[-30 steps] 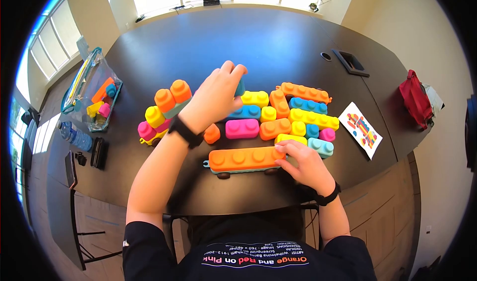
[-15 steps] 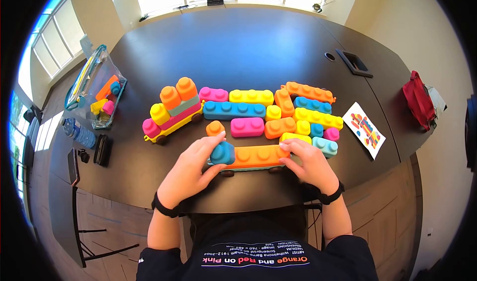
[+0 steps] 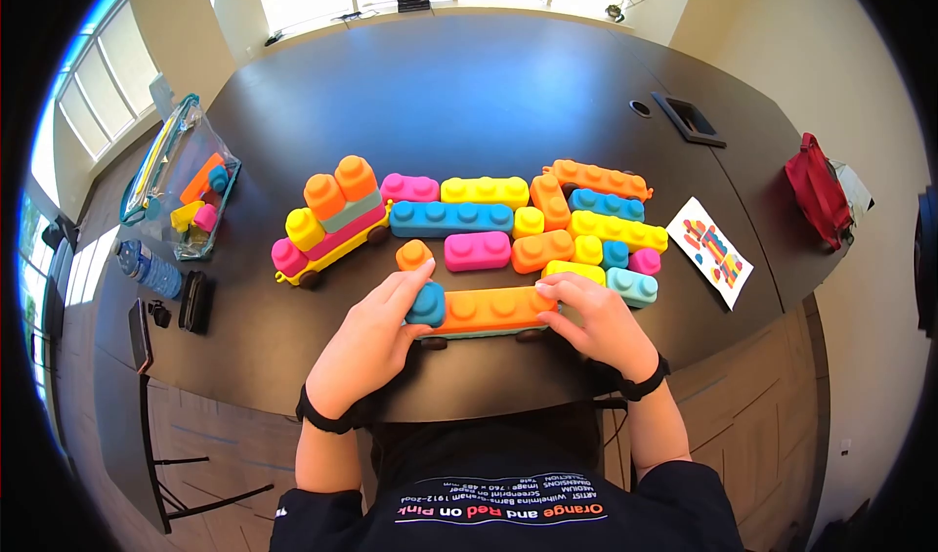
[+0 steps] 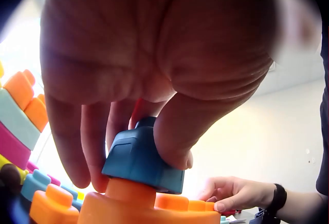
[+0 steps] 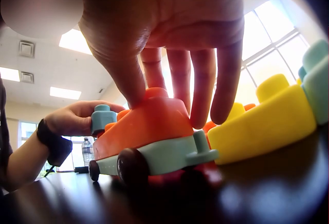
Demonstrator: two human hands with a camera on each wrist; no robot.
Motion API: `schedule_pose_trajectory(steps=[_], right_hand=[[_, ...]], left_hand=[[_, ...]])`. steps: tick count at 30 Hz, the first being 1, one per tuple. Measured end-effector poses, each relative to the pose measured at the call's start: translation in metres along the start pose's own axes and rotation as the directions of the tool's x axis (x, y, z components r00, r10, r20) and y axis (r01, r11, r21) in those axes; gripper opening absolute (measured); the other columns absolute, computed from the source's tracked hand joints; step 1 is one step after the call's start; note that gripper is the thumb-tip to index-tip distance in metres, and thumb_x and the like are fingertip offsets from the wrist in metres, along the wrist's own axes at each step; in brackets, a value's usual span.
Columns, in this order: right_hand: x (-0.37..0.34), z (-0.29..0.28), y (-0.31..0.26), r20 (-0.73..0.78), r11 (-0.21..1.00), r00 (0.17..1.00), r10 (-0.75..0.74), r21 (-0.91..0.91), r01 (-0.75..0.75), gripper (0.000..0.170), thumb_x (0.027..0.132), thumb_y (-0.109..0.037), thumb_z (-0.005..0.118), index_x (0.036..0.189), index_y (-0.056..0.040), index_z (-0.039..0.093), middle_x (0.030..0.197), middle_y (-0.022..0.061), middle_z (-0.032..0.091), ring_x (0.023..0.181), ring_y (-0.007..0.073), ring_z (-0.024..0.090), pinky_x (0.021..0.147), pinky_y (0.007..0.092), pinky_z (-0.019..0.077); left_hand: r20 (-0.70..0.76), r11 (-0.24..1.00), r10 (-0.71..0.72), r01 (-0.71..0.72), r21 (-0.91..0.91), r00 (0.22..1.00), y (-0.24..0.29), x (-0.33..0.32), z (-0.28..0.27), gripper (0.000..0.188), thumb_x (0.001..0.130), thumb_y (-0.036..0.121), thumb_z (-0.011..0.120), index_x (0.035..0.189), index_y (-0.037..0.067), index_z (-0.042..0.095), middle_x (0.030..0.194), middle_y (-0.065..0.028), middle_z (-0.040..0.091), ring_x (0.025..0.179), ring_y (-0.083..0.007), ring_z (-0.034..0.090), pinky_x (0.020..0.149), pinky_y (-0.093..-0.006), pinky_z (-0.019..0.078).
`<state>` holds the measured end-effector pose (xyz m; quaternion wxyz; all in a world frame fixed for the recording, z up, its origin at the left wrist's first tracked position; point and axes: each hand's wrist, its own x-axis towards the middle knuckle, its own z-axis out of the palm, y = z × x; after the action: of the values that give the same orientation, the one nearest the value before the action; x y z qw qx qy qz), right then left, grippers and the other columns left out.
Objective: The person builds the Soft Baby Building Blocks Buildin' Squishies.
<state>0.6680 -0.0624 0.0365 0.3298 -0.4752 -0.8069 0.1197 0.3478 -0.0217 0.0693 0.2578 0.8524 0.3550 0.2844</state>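
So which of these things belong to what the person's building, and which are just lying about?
Seemingly part of it:
- blue block, in the left hand's grip
- long orange block on its wheeled base, with the right hand
- loose blocks
- picture card

Probably just lying about:
- water bottle
- black pouch
- red bag

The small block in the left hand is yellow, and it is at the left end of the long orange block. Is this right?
Not quite: the small block in the left hand is blue, not yellow, as the head view shows. It is indeed at the left end of the long orange block.
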Motion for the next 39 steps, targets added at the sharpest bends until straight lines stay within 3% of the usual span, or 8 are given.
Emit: schedule_pose_trajectory(steps=[10,17,26,28,31,35,39], right_hand=[[0.002,0.0,-0.001,0.007,1.0,1.0,-0.012,-0.005,0.012,0.027,0.091,-0.014,0.079,0.113,-0.0038,0.066,0.11,0.0128,0.07,0.099,0.0347,0.07,0.084,0.0402,0.058],[0.005,-0.003,-0.002,0.032,1.0,0.999,-0.015,-0.007,0.016,0.026,0.092,-0.014,0.079,0.112,-0.004,0.066,0.107,0.0121,0.069,0.097,0.0344,0.07,0.081,0.0402,0.0576],[0.024,-0.034,0.006,0.248,1.0,0.969,-0.018,-0.001,0.018,0.026,0.093,-0.019,0.078,0.112,-0.0046,0.068,0.104,0.0111,0.071,0.098,0.0331,0.07,0.084,0.0409,0.0567],[0.027,-0.052,0.016,0.231,0.996,0.972,0.031,-0.084,-0.012,0.029,0.093,-0.023,0.078,0.113,-0.0036,0.071,0.107,0.0115,0.074,0.1,0.0329,0.071,0.086,0.0412,0.0568],[0.027,-0.076,0.044,0.093,0.95,0.964,0.25,-0.216,-0.225,0.034,0.092,-0.026,0.079,0.116,-0.0017,0.072,0.109,0.0165,0.074,0.1,0.0363,0.071,0.089,0.0428,0.0565],[0.028,-0.087,0.071,0.051,0.926,0.955,0.293,-0.265,-0.27,0.033,0.092,-0.024,0.079,0.116,-0.0012,0.071,0.109,0.0182,0.074,0.102,0.0378,0.071,0.089,0.0437,0.0562],[0.048,-0.082,0.08,0.139,0.941,0.965,0.221,-0.292,-0.173,0.034,0.093,-0.024,0.077,0.118,-0.0017,0.071,0.113,0.0184,0.073,0.108,0.0382,0.069,0.093,0.0437,0.0554]], left_hand=[[0.028,1.0,0.002,-0.001,-0.022,1.0,-0.012,0.0,0.002,0.069,0.086,-0.007,0.074,0.15,0.002,0.051,0.13,-0.0213,0.062,0.117,-0.0451,0.062,0.102,-0.0445,0.0513],[0.034,1.0,-0.017,0.017,0.013,0.999,-0.012,0.002,0.009,0.058,0.087,0.002,0.079,0.139,0.003,0.052,0.124,-0.0201,0.062,0.115,-0.0458,0.061,0.097,-0.0455,0.0522],[0.002,0.996,-0.054,0.054,0.065,0.999,-0.009,0.001,0.013,0.054,0.086,0.003,0.08,0.133,0.004,0.053,0.121,-0.0192,0.063,0.112,-0.0459,0.062,0.093,-0.0462,0.0527],[-0.008,0.994,-0.072,0.073,0.081,0.997,-0.008,0.0,0.013,0.054,0.086,0.003,0.08,0.133,0.004,0.053,0.12,-0.0191,0.063,0.112,-0.0458,0.063,0.092,-0.0461,0.0528],[-0.019,0.993,-0.077,0.078,0.088,0.997,-0.009,-0.001,0.013,0.054,0.085,0.003,0.08,0.132,0.004,0.054,0.12,-0.0191,0.063,0.112,-0.0457,0.063,0.092,-0.046,0.0529],[-0.022,0.992,-0.08,0.081,0.095,0.997,-0.008,-0.001,0.012,0.053,0.085,0.003,0.08,0.131,0.004,0.054,0.119,-0.0192,0.064,0.111,-0.046,0.063,0.091,-0.0463,0.0531],[-0.031,0.99,-0.099,0.101,0.098,0.995,-0.005,-0.001,0.013,0.053,0.085,0.003,0.08,0.131,0.005,0.054,0.118,-0.0193,0.064,0.109,-0.0466,0.063,0.09,-0.0465,0.0534]])
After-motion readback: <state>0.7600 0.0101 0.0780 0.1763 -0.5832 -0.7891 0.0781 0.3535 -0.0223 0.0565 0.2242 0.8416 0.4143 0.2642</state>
